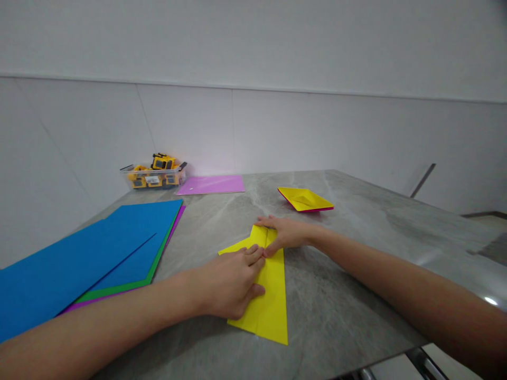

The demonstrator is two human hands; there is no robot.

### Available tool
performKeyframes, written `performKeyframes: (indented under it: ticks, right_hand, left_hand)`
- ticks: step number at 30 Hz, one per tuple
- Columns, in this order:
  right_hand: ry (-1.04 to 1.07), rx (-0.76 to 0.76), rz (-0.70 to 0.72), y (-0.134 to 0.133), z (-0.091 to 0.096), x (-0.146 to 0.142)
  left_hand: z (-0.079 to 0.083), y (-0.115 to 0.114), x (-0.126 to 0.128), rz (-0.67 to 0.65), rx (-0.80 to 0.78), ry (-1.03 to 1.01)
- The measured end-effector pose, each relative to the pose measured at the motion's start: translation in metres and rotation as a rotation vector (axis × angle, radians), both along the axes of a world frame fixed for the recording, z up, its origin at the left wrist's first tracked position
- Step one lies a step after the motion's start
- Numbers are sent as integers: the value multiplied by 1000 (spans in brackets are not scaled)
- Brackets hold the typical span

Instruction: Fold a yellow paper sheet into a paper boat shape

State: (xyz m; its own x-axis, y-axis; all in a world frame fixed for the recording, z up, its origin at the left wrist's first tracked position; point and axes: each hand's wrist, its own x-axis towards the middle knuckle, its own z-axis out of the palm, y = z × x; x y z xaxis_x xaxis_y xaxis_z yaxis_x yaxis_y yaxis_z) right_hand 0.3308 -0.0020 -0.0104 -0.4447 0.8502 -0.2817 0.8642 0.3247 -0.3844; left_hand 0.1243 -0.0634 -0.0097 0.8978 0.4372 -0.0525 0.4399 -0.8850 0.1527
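Observation:
On the table in front of me lies a sheet of yellow paper [273, 295], partly folded, with a crease running lengthwise and a flap sticking out to the left. My left hand [233, 279] rests on its left side, fingers stretched out flat and pressing near the crease. At the far end of the paper is my right hand [289, 232], its thumb and fingers spread apart, touching the sheet close to the left fingertips. Both hands cover part of the folds. Beyond the right hand sits a folded paper boat [304, 199], yellow inside and red-pink underneath.
Blue sheets [130, 227] lie at the left over green and purple ones, under my left forearm's far side. A clear plastic box [152, 178] of yellow toy vehicles and a pink-purple sheet [214, 184] stand near the wall. The grey table [340, 316] ends at the front right.

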Motion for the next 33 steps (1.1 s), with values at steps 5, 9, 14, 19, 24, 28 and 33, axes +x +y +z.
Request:
performKeyframes:
  ticks: [5,9,14,19,24,28,33]
  right_hand:
    - [47,35,-48,-18,-11,-10]
    - [75,9,-56,-23,-15,-13]
    - [85,-7,-98,-21,-13,-14]
    - [98,-3,-103,-21,-11,-15]
    - [71,35,-148,-18,-8,-18]
    - [12,-23,-139,-11,-7,-19]
    - [-31,-65,-112,-9,-8,-17]
  left_hand:
    - [12,1,-8,-99,-55,61]
    - [12,3,-11,-80,-73,41]
    - [4,8,-14,-10,-38,80]
    - [0,11,-17,5,-56,78]
    - [3,13,-16,41,-67,112]
    - [11,17,-16,21,-111,147]
    - [16,22,-16,16,-151,138]
